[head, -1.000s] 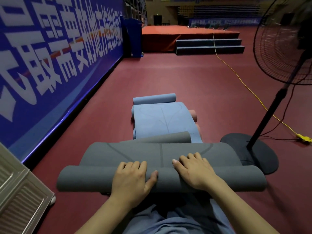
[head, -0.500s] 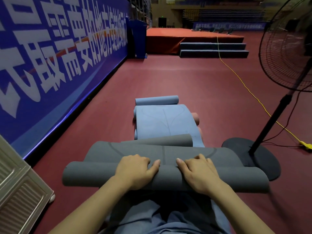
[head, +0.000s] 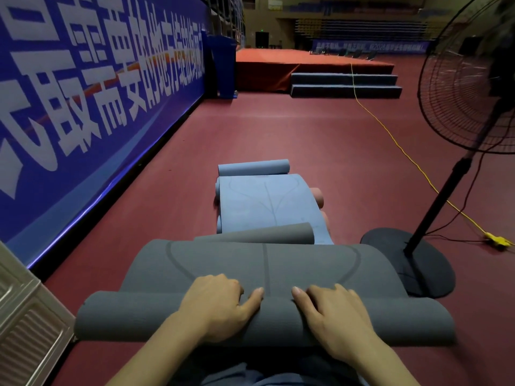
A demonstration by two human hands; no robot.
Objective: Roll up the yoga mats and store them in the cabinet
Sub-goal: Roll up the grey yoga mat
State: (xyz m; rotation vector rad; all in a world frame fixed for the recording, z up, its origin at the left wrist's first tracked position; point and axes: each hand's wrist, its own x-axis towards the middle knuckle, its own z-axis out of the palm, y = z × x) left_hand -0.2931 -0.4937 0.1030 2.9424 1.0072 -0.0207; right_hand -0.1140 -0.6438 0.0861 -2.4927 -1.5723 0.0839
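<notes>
Low in the middle of the frame, a grey yoga mat (head: 267, 263) lies on the dark red floor (head: 320, 140), its near end wound into a thick roll that spans most of the frame's width. Both hands sit on top of that roll, side by side. The left hand (head: 220, 305) has its fingers curled over the far side of the roll, so their tips are hidden, with the thumb stretched along the top. The right hand (head: 331, 313) lies flatter, fingers fairly straight and pressing down on the rolled part. The mat's far end curls up in a small grey roll of its own.

Beyond it lies a light blue yoga mat (head: 264, 201), also curled at its far edge. A pink roll (head: 317, 197) peeks out at its right side, mostly covered. At the right of the frame stands a pedestal fan (head: 434, 213), its head cut off by the edge. A yellow cable (head: 390, 137) runs back toward the steps. Bottom left shows a corner of a pale ribbed panel (head: 28, 324); I cannot tell what it belongs to.
</notes>
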